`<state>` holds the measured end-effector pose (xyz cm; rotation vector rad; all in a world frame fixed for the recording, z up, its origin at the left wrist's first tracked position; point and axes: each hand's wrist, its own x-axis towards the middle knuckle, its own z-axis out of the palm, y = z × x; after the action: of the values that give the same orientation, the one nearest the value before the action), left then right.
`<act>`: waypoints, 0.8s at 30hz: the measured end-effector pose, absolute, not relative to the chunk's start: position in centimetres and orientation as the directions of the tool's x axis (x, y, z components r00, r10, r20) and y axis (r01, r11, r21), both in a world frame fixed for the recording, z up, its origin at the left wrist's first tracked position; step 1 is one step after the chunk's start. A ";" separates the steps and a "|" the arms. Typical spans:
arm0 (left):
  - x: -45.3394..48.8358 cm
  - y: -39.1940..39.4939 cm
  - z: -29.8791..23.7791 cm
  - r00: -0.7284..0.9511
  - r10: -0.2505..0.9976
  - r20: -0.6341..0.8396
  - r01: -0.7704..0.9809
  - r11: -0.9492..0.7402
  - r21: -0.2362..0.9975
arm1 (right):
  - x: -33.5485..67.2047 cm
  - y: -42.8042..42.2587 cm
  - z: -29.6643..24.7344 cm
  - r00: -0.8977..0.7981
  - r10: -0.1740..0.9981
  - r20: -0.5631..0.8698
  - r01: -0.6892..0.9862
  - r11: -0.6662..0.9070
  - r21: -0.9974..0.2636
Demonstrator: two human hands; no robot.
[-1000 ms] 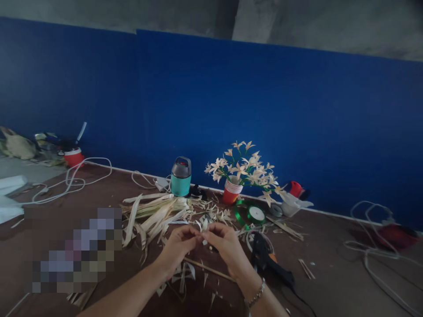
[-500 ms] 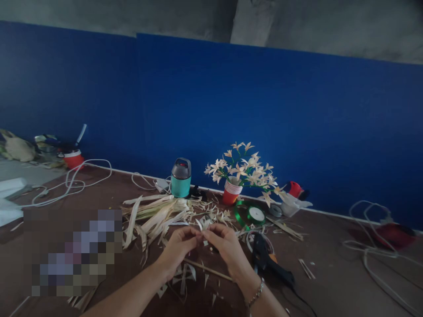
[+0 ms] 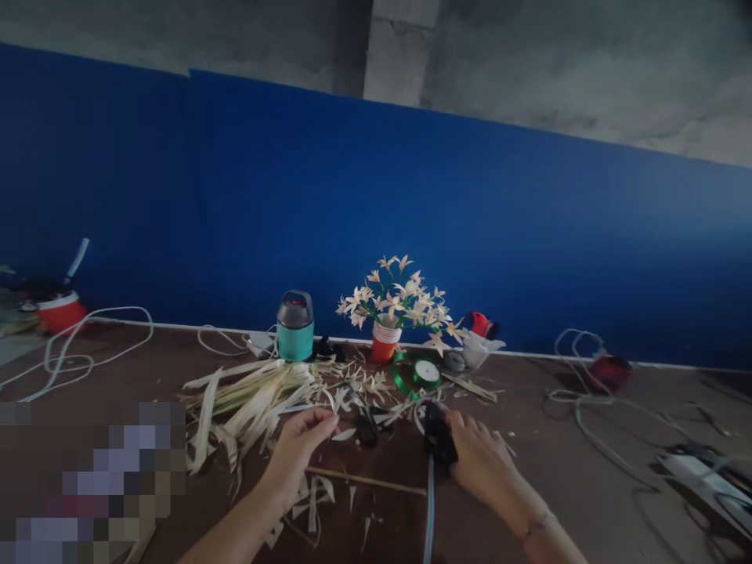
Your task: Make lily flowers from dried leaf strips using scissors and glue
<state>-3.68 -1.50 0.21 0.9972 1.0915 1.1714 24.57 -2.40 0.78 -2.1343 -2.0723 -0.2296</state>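
Observation:
My left hand [image 3: 301, 442] is pinched shut on a small pale leaf petal [image 3: 345, 433] above the brown table [image 3: 529, 439]. My right hand [image 3: 479, 454] is wrapped around the black glue gun [image 3: 438, 435], which stands upright on the table with a glue stick [image 3: 429, 509] trailing toward me. A thin wooden skewer [image 3: 364, 480] lies between my hands. Dark scissors [image 3: 367, 427] lie just beyond it.
A heap of dried leaf strips [image 3: 258, 392] lies left of centre. By the blue wall stand a teal jar [image 3: 294, 327], a red cup of leaf flowers [image 3: 391, 301], a green ribbon roll [image 3: 418, 374] and a red cup [image 3: 56, 311]. White cables [image 3: 593, 407] run at both sides.
My hands have parted. The right hand left the petal and moved right to grasp the glue gun. The left hand keeps the petal. The view has swung right.

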 end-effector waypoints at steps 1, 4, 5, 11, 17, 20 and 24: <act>-3.6 -1.5 0.2 0.059 0.990 -0.126 -0.196 0.136 0.971 | 24.3 -2.7 0.1 0.031 0.979 0.201 0.998 -0.040 0.039; -3.6 -1.5 0.0 0.069 0.986 -0.149 -0.228 0.161 0.960 | 24.2 -2.7 -0.9 0.017 0.973 0.228 1.000 -0.021 0.016; -3.6 -1.5 0.0 0.069 0.987 -0.146 -0.236 0.159 0.959 | 24.5 -2.4 -1.0 -0.005 0.966 0.258 0.999 0.017 -0.042; -3.3 -1.7 0.3 0.017 0.995 -0.096 -0.231 0.097 0.968 | 23.8 -0.9 -0.9 -0.030 0.847 0.531 0.842 0.307 -0.443; -3.0 -1.7 0.3 0.022 0.987 -0.158 -0.321 0.157 0.934 | 15.6 -2.1 -0.9 0.015 0.895 0.447 0.403 0.403 -0.821; -3.2 -1.4 0.1 0.047 0.980 -0.194 -0.344 0.198 0.918 | 13.7 -3.0 -1.1 -0.069 0.916 0.396 0.338 0.395 -0.854; -3.2 -1.5 0.2 0.005 0.980 -0.199 -0.299 0.191 0.935 | 14.2 -3.4 -1.8 -0.215 0.889 0.405 0.376 0.458 -0.806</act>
<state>-3.22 -1.55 0.21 0.8321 1.0902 1.2097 14.19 -3.39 -1.82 -1.0773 -1.7941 0.7044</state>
